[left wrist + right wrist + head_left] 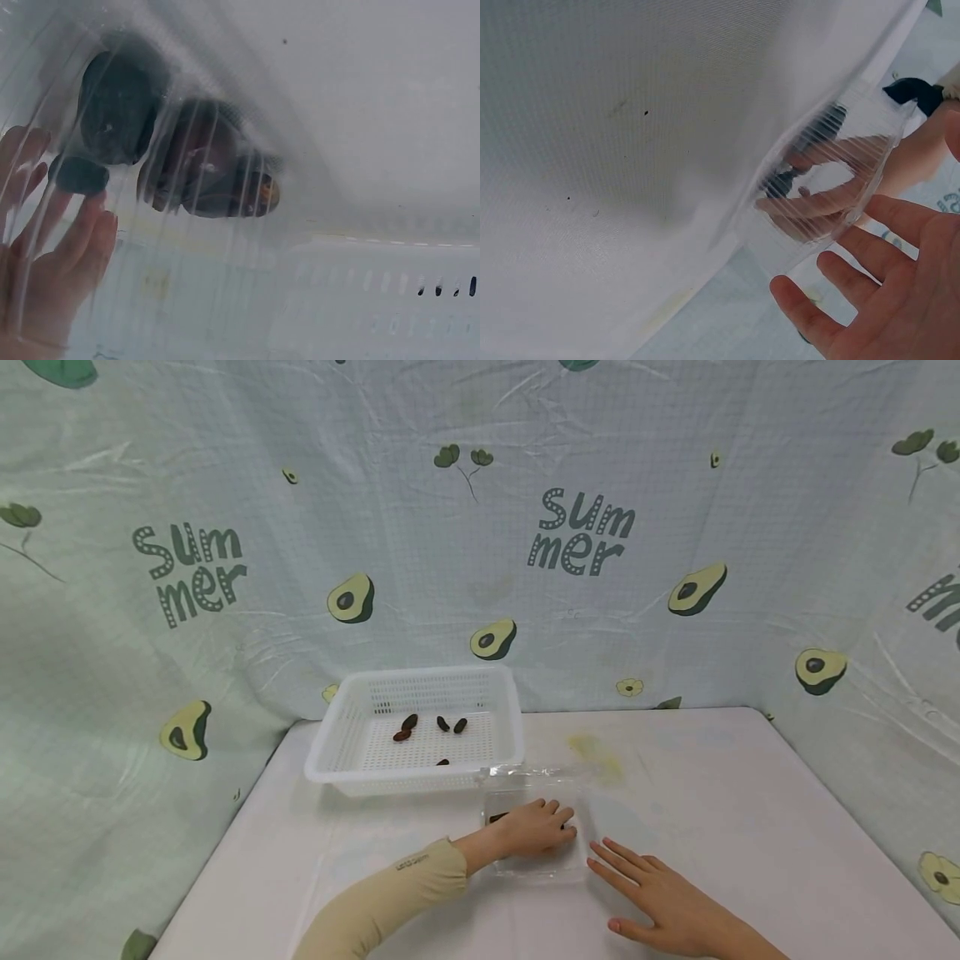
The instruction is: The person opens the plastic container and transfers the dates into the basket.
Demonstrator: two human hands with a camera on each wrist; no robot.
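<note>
A clear plastic box (525,783) stands on the table with its lid raised at the back. My left hand (536,828) reaches into it, and its fingertips pinch a dark oval date (79,175), seen through the ribbed wall in the left wrist view. Several more dark dates (120,109) lie beside those fingers in the box. My right hand (663,897) is spread with straight fingers at the box's right side, holding nothing. The right wrist view shows its fingertips close to the clear wall (780,251); whether they touch it I cannot tell.
Behind and left of the box stands a white perforated basket (405,778), with several dark reddish-brown dates (409,722) scattered on its bottom. A white cloth covers the table (697,793). A curtain printed with avocados (450,577) hangs round its back and sides.
</note>
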